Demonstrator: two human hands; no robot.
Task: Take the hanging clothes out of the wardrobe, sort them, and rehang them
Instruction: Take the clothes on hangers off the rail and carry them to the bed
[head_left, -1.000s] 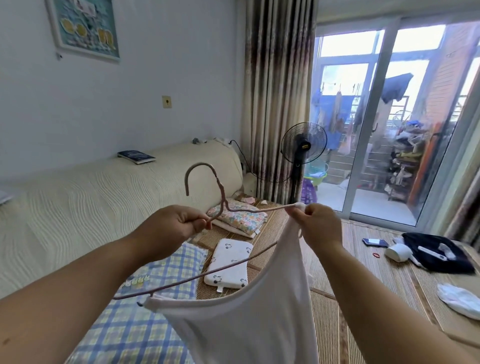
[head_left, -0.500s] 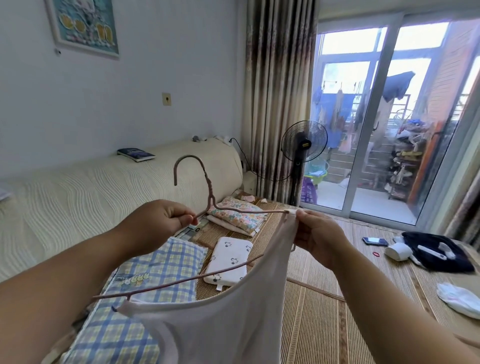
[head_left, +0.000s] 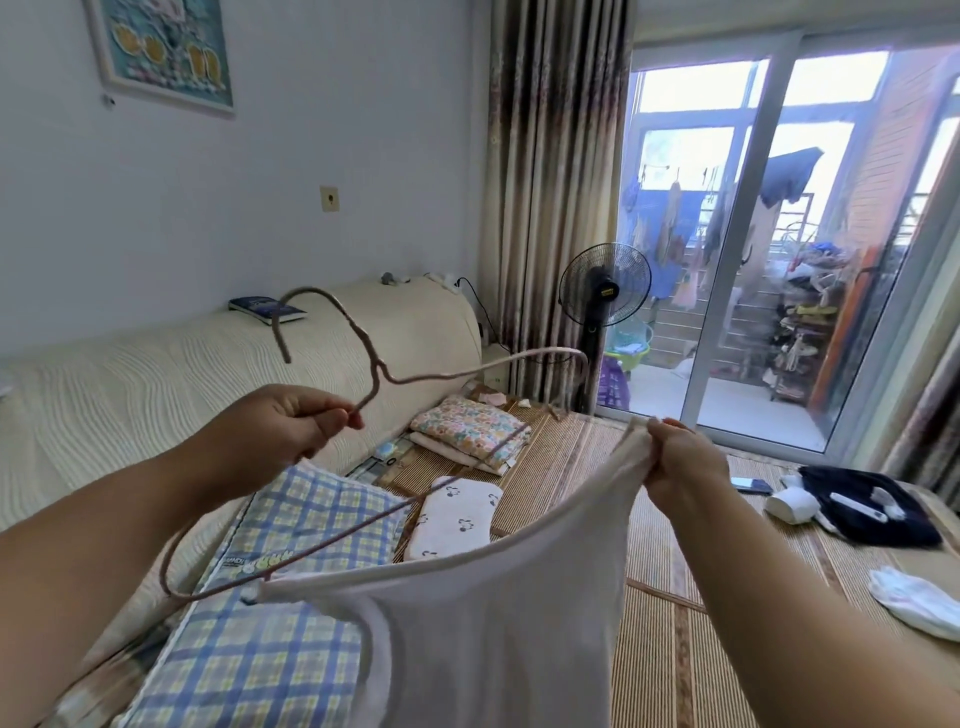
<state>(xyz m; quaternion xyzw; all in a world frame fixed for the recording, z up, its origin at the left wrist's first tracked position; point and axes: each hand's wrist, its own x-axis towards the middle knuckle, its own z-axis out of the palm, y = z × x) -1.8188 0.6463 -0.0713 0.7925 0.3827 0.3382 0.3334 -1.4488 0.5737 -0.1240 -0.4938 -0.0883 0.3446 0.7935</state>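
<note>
My left hand (head_left: 296, 422) grips a thin pinkish-brown hanger (head_left: 363, 364) just below its hook, held up over the bed. My right hand (head_left: 680, 460) pinches one shoulder strap of a white sleeveless top (head_left: 498, 618). That strap is off the hanger's right end, which sticks out bare. The top's other strap still sits at the hanger's lower left end. The garment hangs down between my arms.
A bed with a woven mat (head_left: 670, 649) carries a blue checked pillow (head_left: 270, 597), a white panda pillow (head_left: 457, 519), a floral folded quilt (head_left: 467, 431), dark clothing (head_left: 867, 509) and a white cloth (head_left: 919, 603). A standing fan (head_left: 605, 286) and a glass door (head_left: 779, 260) lie beyond.
My right hand has pulled the top's strap off the hanger's right end and moved right and down. My left hand has tilted the hanger up and away.
</note>
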